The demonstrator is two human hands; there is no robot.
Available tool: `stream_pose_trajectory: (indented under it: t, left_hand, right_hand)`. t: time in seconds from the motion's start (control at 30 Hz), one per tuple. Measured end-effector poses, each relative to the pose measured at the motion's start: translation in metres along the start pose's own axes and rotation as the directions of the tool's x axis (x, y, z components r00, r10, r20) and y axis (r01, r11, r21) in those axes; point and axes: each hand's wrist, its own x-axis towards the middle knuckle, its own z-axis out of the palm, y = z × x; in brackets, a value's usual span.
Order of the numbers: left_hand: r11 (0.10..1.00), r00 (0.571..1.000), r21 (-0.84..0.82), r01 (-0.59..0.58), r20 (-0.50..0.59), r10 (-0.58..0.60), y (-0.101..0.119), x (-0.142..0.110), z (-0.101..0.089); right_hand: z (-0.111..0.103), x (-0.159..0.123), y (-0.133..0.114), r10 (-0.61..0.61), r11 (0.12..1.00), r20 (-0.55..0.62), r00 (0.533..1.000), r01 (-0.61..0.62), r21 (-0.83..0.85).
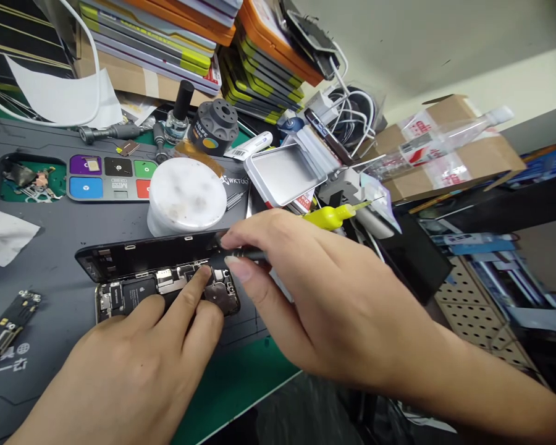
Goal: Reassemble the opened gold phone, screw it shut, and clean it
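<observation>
An opened phone (pixel 134 290) lies on the grey work mat (pixel 50 247), its black screen panel (pixel 139 253) tilted up along the far side. My left hand (pixel 143 364) rests over the phone's near edge, index finger stretched out and pressing on the circuit board (pixel 220 293). My right hand (pixel 306 290) pinches a thin dark tool (pixel 248 253), its tip pointing at the board's top right corner. The tool's tip is hidden behind my fingers.
A round white container (pixel 186 196) stands just behind the phone. An open metal tin (pixel 285 173), a yellow-handled tool (pixel 333 216), a grey jig (pixel 213 127), stacked cases, cables and cardboard boxes crowd the back and right. A small part (pixel 4 330) and a tissue (pixel 4 232) lie left.
</observation>
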Motion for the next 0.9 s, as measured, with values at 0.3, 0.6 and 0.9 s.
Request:
stream_pose_trajectory:
  t: [0.3, 0.6, 0.9]
  left_hand:
    - [0.997, 0.997, -0.011, -0.072, 0.001, 0.072, -0.004, 0.009, -0.011]
    - [0.994, 0.994, -0.019, -0.111, -0.011, 0.111, -0.013, 0.009, -0.015]
    - [0.985, 0.995, -0.172, 0.027, -0.091, -0.043, -0.015, 0.0, -0.016]
  right_hand:
    - [0.003, -0.001, 0.0, -0.03, 0.999, -0.014, 0.999, 0.03, 0.039]
    - [-0.003, -0.023, -0.006, 0.222, 0.951, -0.313, 0.924, -0.134, 0.278]
    - [0.01, -0.055, -0.017, 0.463, 0.81, -0.364, 0.808, -0.218, 0.545]
